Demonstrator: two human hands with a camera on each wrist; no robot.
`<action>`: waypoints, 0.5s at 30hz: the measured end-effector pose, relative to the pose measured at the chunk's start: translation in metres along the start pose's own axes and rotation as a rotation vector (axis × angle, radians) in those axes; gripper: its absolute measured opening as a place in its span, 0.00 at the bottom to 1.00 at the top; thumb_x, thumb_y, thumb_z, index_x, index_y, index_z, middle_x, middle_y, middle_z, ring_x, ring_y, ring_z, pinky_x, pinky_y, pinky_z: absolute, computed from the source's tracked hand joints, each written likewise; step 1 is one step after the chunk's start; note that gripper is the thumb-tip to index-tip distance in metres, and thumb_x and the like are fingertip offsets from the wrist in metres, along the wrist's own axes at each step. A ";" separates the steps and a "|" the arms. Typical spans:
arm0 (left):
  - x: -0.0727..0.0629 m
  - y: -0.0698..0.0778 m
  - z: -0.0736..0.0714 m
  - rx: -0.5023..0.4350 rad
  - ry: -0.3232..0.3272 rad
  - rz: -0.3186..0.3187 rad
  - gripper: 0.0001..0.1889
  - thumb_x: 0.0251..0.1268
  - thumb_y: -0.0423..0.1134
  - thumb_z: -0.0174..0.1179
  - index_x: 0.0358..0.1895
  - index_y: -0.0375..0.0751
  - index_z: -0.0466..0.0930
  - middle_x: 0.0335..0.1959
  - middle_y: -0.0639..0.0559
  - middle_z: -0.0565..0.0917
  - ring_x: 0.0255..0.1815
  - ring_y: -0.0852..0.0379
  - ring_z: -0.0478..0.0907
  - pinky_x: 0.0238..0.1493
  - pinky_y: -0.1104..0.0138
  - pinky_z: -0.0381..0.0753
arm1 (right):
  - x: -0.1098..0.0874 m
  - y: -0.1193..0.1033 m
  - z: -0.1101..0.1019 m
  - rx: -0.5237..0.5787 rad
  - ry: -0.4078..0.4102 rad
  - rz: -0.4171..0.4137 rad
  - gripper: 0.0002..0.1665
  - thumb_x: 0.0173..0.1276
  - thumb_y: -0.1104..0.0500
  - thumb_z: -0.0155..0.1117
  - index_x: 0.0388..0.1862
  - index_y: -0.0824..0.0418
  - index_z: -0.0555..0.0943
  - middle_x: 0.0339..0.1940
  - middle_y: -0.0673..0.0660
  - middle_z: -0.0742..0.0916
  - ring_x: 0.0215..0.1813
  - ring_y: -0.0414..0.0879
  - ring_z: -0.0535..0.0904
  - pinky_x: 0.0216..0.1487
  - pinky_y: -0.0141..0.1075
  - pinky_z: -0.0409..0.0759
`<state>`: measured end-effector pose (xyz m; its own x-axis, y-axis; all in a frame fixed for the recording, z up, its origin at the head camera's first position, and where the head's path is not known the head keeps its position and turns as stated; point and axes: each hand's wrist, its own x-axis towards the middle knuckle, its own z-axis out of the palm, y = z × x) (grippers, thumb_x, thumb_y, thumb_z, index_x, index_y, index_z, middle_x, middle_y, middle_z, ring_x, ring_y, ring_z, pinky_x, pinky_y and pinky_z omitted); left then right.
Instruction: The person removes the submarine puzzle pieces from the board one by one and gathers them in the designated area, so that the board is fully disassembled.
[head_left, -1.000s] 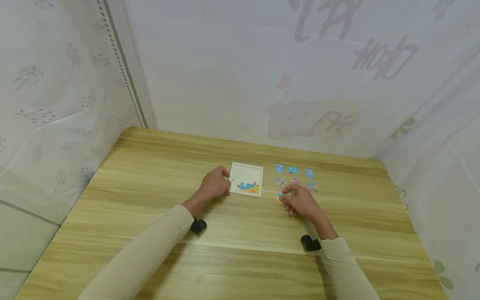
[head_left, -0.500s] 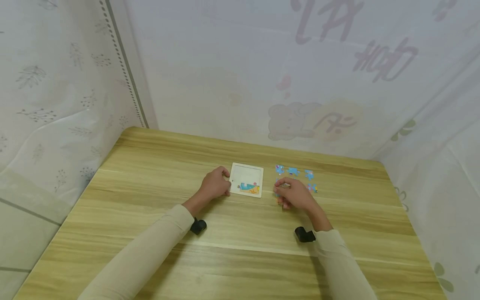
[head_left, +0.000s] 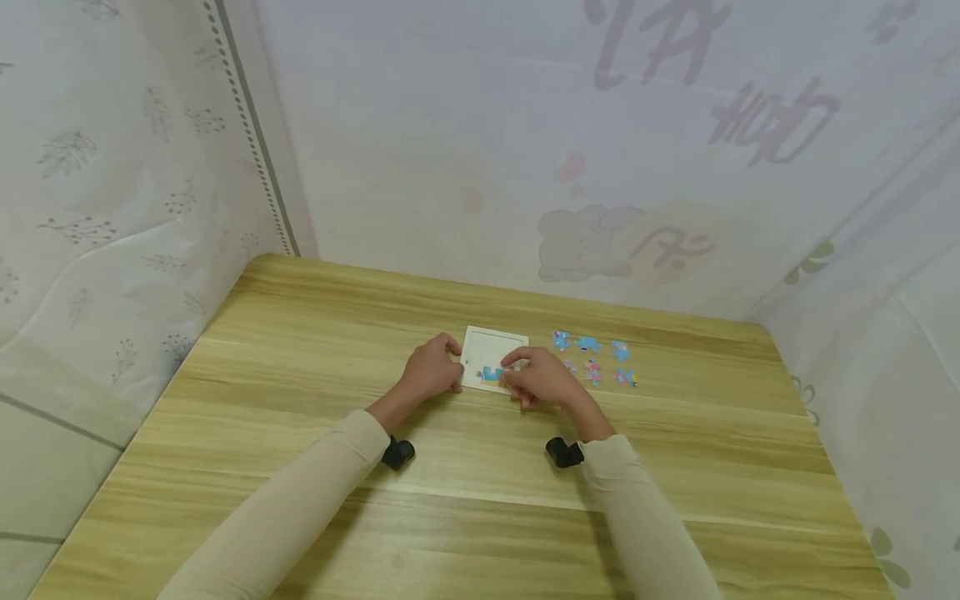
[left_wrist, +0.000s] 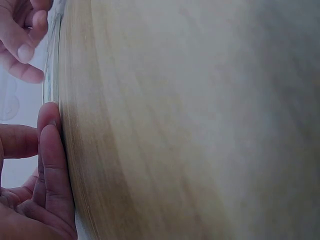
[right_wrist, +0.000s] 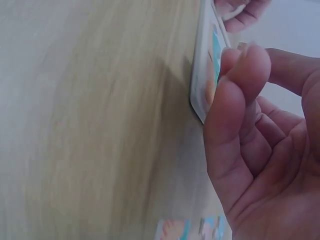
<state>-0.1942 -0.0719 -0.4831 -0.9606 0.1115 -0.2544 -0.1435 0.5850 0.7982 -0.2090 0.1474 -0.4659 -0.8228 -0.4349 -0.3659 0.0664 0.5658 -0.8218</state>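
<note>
A square, pale-rimmed puzzle tray (head_left: 498,332) lies on the table, with joined blue and orange puzzle pieces (head_left: 491,374) along its near side. My left hand (head_left: 429,368) grips the tray's left edge; in the left wrist view its fingers (left_wrist: 54,165) lie low against the table. Over the tray's near right corner, my right hand (head_left: 546,379) pinches what seems to be a puzzle piece, almost wholly hidden by thumb and fingertips (right_wrist: 250,70). The right wrist view shows this pinch just above the tray (right_wrist: 196,95), apart from the left hand (right_wrist: 245,15).
Loose puzzle pieces (head_left: 588,343) lie in rows right of the tray, some partly behind the right hand. An orange and teal piece (right_wrist: 172,230) shows low in the right wrist view. The wood-grain table (head_left: 465,517) meets a printed cloth wall (head_left: 420,208) behind.
My right hand has moved left from the loose pieces to above the tray's near right corner, its fingers still pinched. The left hand stays at the tray's left edge.
</note>
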 end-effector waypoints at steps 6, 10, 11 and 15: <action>0.000 0.001 0.000 -0.006 -0.003 0.000 0.13 0.61 0.30 0.54 0.50 0.36 0.73 0.15 0.51 0.82 0.16 0.57 0.81 0.20 0.70 0.66 | 0.005 -0.002 0.010 -0.044 0.025 0.041 0.16 0.66 0.58 0.65 0.51 0.59 0.77 0.16 0.56 0.82 0.12 0.43 0.73 0.18 0.33 0.75; 0.000 0.000 0.001 -0.005 0.004 0.001 0.13 0.60 0.31 0.54 0.49 0.37 0.73 0.15 0.51 0.82 0.16 0.57 0.81 0.20 0.70 0.66 | 0.007 -0.002 0.012 -0.084 0.041 0.025 0.14 0.66 0.58 0.65 0.49 0.58 0.77 0.15 0.55 0.81 0.12 0.42 0.72 0.18 0.32 0.74; 0.000 -0.001 0.001 -0.003 0.005 0.002 0.13 0.60 0.31 0.54 0.49 0.37 0.73 0.15 0.51 0.82 0.16 0.57 0.81 0.19 0.70 0.65 | 0.007 -0.001 0.012 -0.087 0.042 0.022 0.13 0.66 0.59 0.65 0.49 0.58 0.77 0.15 0.55 0.80 0.12 0.42 0.72 0.18 0.32 0.74; 0.000 0.000 0.000 0.001 0.008 0.008 0.13 0.60 0.31 0.54 0.49 0.36 0.73 0.15 0.50 0.82 0.16 0.56 0.80 0.19 0.70 0.65 | 0.008 0.000 0.013 -0.085 0.034 0.018 0.12 0.67 0.60 0.64 0.48 0.59 0.77 0.15 0.54 0.80 0.12 0.41 0.71 0.18 0.31 0.74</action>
<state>-0.1941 -0.0719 -0.4835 -0.9637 0.1093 -0.2437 -0.1359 0.5848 0.7997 -0.2087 0.1351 -0.4745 -0.8405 -0.4011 -0.3643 0.0345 0.6314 -0.7747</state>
